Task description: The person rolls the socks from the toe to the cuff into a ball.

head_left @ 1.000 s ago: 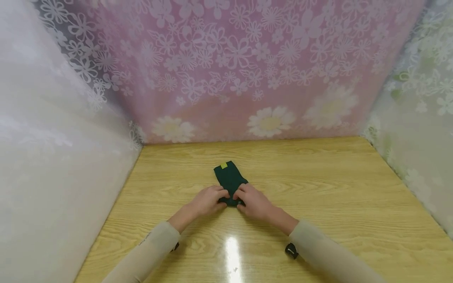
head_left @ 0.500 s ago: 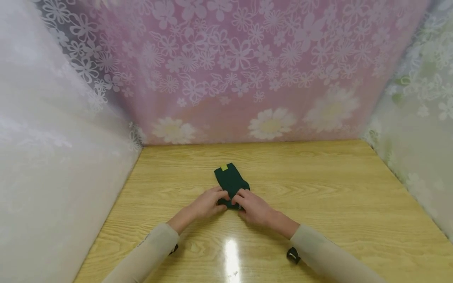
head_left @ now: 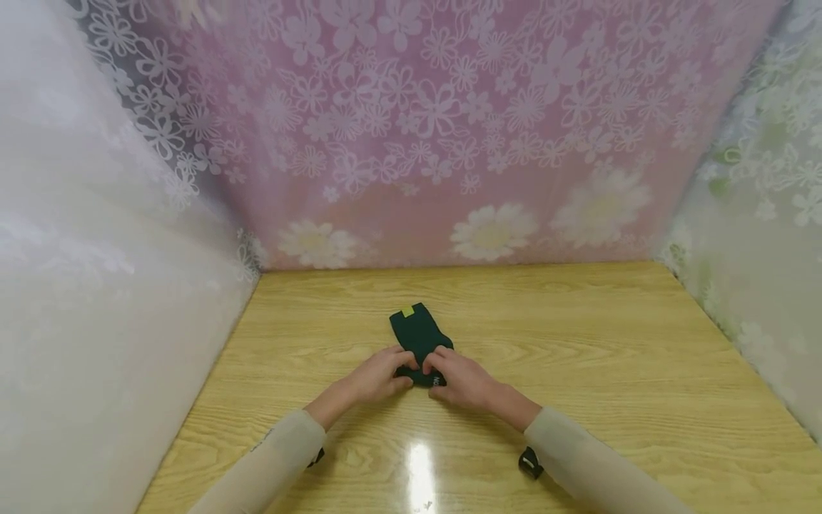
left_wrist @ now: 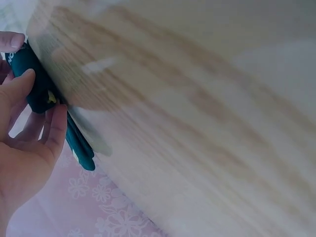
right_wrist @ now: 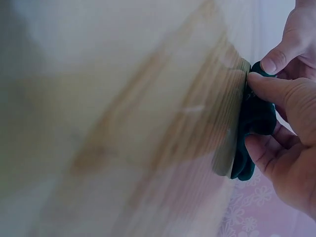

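A dark green sock lies on the wooden table, its cuff with a yellow patch pointing away from me. Its near end is rolled over into a thick fold, where white lettering shows. My left hand pinches the left end of this roll; the left wrist view has the thumb on the rolled sock and fingers behind it. On the other side my right hand pinches the roll's right end. From the right wrist, the thumb and fingers close about the folded sock, partly hiding it.
The wood-grain table is glossy, with a bright light reflection in front. A pink flowered wall stands along its back edge, and pale walls flank it left and right. Dark straps show under both sleeves.
Both hands stay at the sock's near end and keep working the fold, and more white lettering shows by the right thumb. The scene has shifted slightly down in the head view.
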A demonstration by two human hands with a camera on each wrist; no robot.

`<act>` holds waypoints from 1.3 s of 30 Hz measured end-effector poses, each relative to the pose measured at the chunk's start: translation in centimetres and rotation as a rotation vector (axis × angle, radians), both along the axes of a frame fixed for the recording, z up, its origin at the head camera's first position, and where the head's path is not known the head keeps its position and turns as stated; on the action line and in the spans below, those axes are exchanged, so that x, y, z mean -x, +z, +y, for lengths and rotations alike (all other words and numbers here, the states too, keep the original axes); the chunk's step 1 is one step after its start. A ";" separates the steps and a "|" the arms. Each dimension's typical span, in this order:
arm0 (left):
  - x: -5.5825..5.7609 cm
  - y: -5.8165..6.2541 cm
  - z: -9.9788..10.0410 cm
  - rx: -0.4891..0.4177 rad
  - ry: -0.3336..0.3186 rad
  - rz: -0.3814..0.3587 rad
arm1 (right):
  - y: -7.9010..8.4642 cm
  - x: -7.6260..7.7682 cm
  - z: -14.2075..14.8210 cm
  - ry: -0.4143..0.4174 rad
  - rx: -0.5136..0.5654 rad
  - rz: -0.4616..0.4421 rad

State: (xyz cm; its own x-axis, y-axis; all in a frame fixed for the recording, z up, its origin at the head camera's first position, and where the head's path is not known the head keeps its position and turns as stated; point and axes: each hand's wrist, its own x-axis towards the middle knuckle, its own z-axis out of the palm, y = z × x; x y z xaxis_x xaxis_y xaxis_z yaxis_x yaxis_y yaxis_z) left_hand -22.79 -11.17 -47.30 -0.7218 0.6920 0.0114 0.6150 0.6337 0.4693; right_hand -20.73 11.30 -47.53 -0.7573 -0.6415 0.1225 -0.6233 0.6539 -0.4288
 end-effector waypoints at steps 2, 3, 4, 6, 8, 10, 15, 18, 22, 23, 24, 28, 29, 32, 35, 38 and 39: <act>0.1 0.0 0.0 0.006 0.002 -0.005 | -0.1 0.1 0.0 -0.011 -0.004 -0.012; 0.1 0.0 0.0 0.007 0.002 -0.007 | -0.1 0.2 0.0 -0.017 -0.003 -0.020; 0.1 -0.1 0.0 0.008 0.002 -0.007 | -0.1 0.2 0.0 -0.022 0.002 -0.029; 0.2 0.0 0.1 0.013 0.002 -0.004 | -0.1 0.3 0.1 -0.031 0.010 -0.047; 0.2 0.0 0.1 0.017 0.005 0.005 | -0.1 0.5 0.1 -0.036 0.018 -0.060; 0.1 0.0 0.2 0.032 0.015 0.032 | -0.1 0.7 0.1 -0.032 0.021 -0.069; -0.2 0.0 0.7 0.138 0.020 0.195 | -0.2 1.4 0.4 0.001 0.029 -0.074; -0.4 0.0 1.1 0.191 0.014 0.259 | -0.1 1.8 0.7 0.013 0.064 -0.098; -0.4 0.0 1.3 0.226 0.020 0.246 | 0.0 2.0 0.8 0.009 0.113 -0.157; -0.4 0.0 1.3 0.232 0.019 0.243 | -0.1 2.1 0.8 0.007 0.116 -0.171; -0.3 0.0 1.3 0.237 0.017 0.245 | -0.2 2.3 0.9 0.003 0.120 -0.190; -0.2 0.0 1.1 0.236 0.002 0.272 | -0.3 2.5 0.8 -0.019 0.124 -0.245; -0.2 0.0 1.1 0.232 -0.003 0.280 | -0.3 2.5 0.8 -0.023 0.118 -0.242; -0.1 0.2 0.9 0.226 -0.021 0.293 | -0.1 2.1 0.7 -0.028 0.082 -0.177; 0.0 0.3 0.7 0.226 -0.036 0.287 | 0.0 1.5 0.6 -0.021 0.021 -0.073; 0.1 0.2 0.6 0.224 -0.039 0.267 | 0.0 1.1 0.5 -0.010 -0.004 -0.021; 0.1 0.2 0.5 0.222 -0.038 0.259 | -0.1 1.1 0.5 -0.011 0.000 -0.021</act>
State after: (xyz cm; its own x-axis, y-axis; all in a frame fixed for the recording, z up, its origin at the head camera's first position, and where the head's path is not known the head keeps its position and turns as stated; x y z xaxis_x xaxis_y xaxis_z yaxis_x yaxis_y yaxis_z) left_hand -22.90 -10.62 -47.14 -0.6887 0.7242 0.0367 0.7204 0.6776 0.1476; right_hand -21.82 11.83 -47.62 -0.7670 -0.6327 0.1069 -0.6067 0.6608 -0.4419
